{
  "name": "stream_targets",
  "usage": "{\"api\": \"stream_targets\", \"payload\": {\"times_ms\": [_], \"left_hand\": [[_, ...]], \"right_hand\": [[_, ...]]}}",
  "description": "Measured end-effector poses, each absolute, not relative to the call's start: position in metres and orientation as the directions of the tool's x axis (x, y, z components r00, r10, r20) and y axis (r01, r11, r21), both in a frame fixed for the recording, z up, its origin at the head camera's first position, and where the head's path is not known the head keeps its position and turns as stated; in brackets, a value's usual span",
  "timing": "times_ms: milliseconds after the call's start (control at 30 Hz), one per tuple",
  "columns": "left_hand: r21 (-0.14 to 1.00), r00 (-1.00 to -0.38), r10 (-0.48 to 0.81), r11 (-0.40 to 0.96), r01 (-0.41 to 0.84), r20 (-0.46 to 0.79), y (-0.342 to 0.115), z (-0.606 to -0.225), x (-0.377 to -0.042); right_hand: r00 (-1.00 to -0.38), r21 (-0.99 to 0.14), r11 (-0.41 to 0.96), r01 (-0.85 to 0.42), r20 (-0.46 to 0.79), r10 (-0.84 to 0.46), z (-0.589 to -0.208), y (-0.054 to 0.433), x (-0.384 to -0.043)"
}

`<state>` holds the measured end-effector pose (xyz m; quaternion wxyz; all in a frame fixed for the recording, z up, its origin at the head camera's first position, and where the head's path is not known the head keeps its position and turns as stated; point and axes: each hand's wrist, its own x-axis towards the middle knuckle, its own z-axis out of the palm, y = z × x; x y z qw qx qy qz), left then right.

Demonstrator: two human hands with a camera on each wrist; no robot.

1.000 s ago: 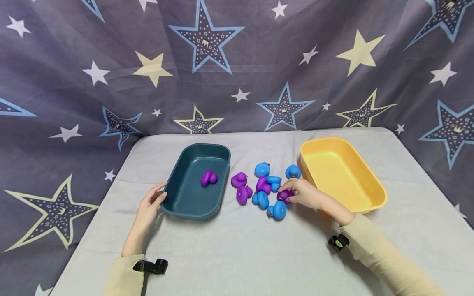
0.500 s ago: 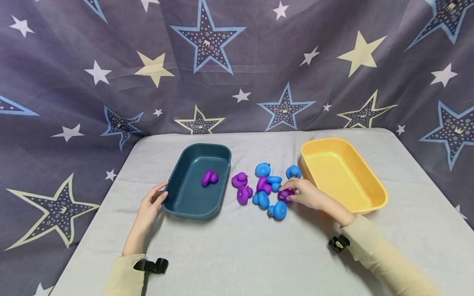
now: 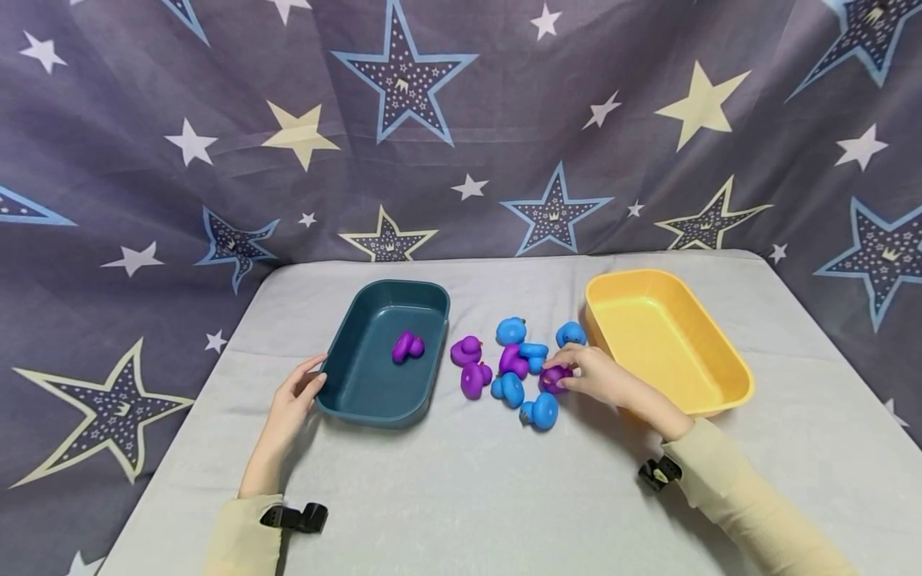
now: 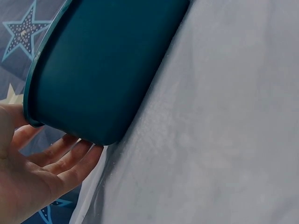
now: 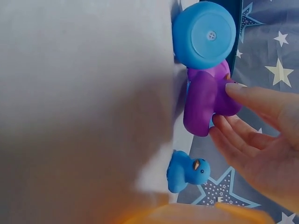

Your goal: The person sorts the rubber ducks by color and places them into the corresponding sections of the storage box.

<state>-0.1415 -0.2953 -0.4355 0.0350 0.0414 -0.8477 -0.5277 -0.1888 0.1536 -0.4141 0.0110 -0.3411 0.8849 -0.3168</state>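
Observation:
My right hand (image 3: 598, 378) pinches a purple rubber duck (image 5: 201, 105) at the right side of a loose group on the table. In the right wrist view the thumb lies on the duck's head and fingers are on its other side. A blue rubber duck (image 3: 544, 410) sits just in front of it, another blue duck (image 5: 187, 171) behind. My left hand (image 3: 290, 400) is at the near left corner of a dark teal bin (image 3: 378, 422), its extended fingers (image 4: 77, 163) against the outer wall. One purple duck (image 3: 407, 347) lies inside this bin.
A yellow bin (image 3: 720, 352) stands at the right, under my right forearm. Two purple ducks (image 3: 467, 350) lie near the teal bin, with more blue ducks (image 3: 511, 330) beside them. A star-patterned cloth (image 3: 461, 128) hangs behind the pale table (image 3: 461, 496).
Almost nothing moves. My right hand stays on the purple duck, which turns slightly in its fingers, and my left hand keeps its place at the teal bin.

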Motion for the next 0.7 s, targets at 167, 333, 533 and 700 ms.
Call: {"api": "stream_targets", "payload": {"times_ms": [167,333,533,700], "left_hand": [[0.895,-0.994,-0.11,0.445,-0.036,0.015,-0.295,-0.436,-0.141],[0.895,-0.993,-0.114,0.444,-0.04,0.012,-0.295,-0.435,-0.14],[0.899,-0.994,-0.111,0.437,-0.031,0.019,-0.294,-0.436,-0.14],[0.901,-0.994,-0.111,0.433,-0.031,0.019,-0.294,-0.437,-0.141]], "right_hand": [[-0.771,-0.592,0.555,-0.584,0.192,-0.607,-0.412,0.155,-0.189],[-0.764,-0.599,0.538,-0.592,0.207,-0.61,-0.409,0.154,-0.188],[-0.769,-0.596,0.537,-0.597,0.235,-0.594,-0.405,0.151,-0.188],[-0.775,-0.588,0.551,-0.592,0.227,-0.59,-0.401,0.147,-0.188]]}}
